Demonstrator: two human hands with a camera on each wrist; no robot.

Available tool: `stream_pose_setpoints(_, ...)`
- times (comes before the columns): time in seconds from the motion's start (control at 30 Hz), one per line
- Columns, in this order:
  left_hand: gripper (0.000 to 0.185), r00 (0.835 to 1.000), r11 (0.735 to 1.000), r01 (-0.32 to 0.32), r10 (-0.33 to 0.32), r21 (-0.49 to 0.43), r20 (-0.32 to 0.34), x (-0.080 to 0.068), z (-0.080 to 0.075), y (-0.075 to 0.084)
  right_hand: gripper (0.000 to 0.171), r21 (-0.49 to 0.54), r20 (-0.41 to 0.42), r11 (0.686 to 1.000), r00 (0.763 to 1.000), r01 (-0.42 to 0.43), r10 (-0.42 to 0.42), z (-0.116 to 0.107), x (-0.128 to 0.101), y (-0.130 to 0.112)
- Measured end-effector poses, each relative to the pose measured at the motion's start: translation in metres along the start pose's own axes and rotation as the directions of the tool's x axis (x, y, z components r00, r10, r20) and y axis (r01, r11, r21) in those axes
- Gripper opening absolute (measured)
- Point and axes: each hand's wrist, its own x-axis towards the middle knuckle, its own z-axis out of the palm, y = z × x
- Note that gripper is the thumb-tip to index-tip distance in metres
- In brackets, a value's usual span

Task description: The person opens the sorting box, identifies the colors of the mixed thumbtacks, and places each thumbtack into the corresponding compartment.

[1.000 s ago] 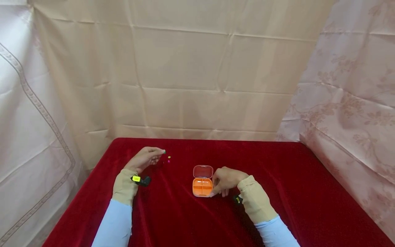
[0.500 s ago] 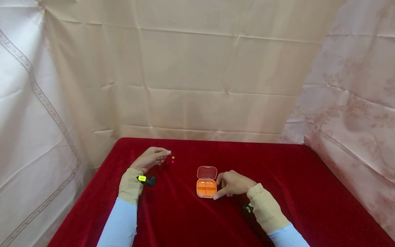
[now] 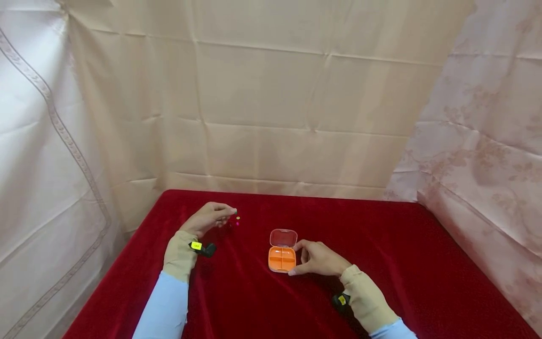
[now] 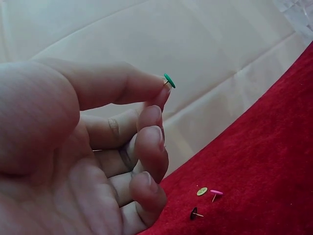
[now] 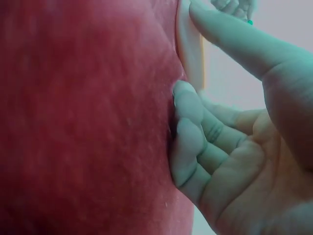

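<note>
A green thumbtack (image 4: 169, 81) is pinched between the thumb and forefinger of my left hand (image 3: 207, 219), its short pin by the fingertips and the other fingers loosely curled. Below that hand, three more thumbtacks lie on the cloth: a yellow one (image 4: 202, 191), a pink one (image 4: 216, 193) and a dark one (image 4: 194, 214). My right hand (image 3: 319, 259) holds the right side of an orange pill box (image 3: 282, 259), thumb at the front corner and forefinger near the hinge. The clear lid (image 3: 283, 238) stands open at the back, and dividers split the inside into compartments.
Dark red velvet cloth (image 3: 245, 301) covers the table, with its far edge against a beige curtain (image 3: 254, 94). Pale patterned curtains hang at the left (image 3: 34, 165) and right (image 3: 487, 141). Each wrist wears a small black camera (image 3: 205, 248).
My right thumb and forefinger have spread along the right side of the pill box. My left hand still pinches the green thumbtack, nearly in place; the head view has shifted slightly.
</note>
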Motion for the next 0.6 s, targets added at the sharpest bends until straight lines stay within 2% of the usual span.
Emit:
stream_pose_setpoints(0.47,0.040,1.000,0.999,0.009,-0.009,0.037,-0.005,0.0000,0.0014,0.0027,0.057,0.083,-0.007,0.996,1.000,-0.027,0.027,0.0025,-0.0009,0.0017)
stream_pose_setpoints(0.6,0.040,1.000,0.998,-0.014,0.013,0.063,0.009,0.0000,0.0023,0.0043,0.058,0.103,-0.006,0.994,0.999,-0.043,0.043,0.0032,-0.0013,0.0030)
